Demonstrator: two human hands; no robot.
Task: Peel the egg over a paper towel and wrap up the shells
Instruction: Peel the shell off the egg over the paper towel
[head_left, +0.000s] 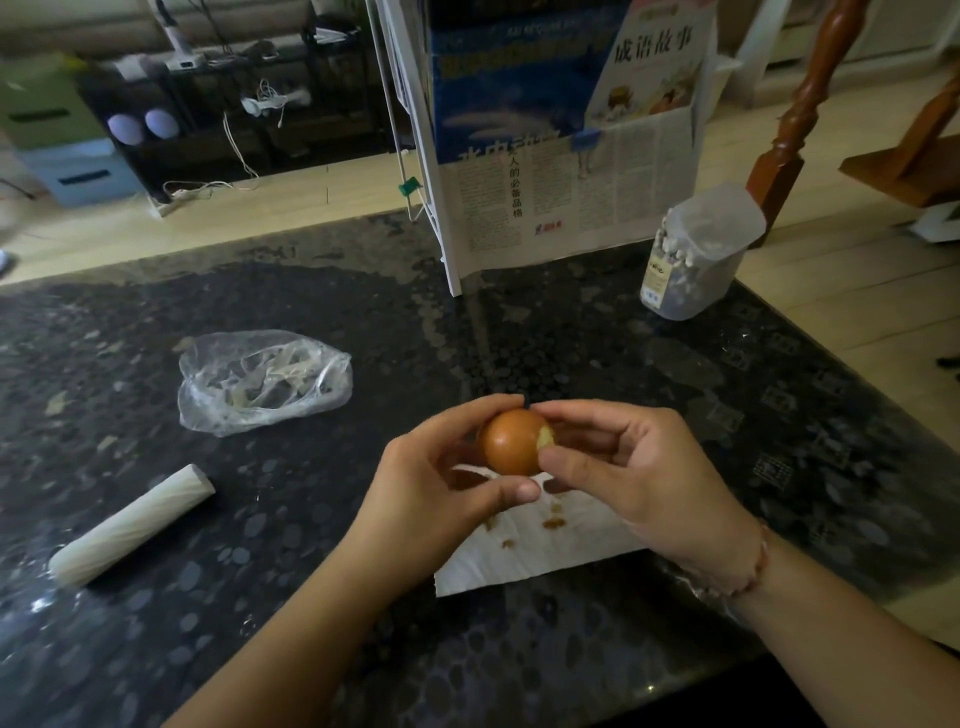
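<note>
A brown egg (511, 440) is held above a white paper towel (550, 540) on the dark stone table. My left hand (441, 488) grips the egg from the left, thumb underneath and fingers over the top. My right hand (639, 467) pinches the egg's right end, where a small patch of shell is off and pale egg shows. A few brown shell bits (553, 521) lie on the towel under my hands.
A crumpled clear plastic bag (262, 382) lies to the left and a pale roll (132, 525) lies nearer the front left. A clear jar (698, 254) stands at the back right beside a white stand (561, 130) hung with newspaper.
</note>
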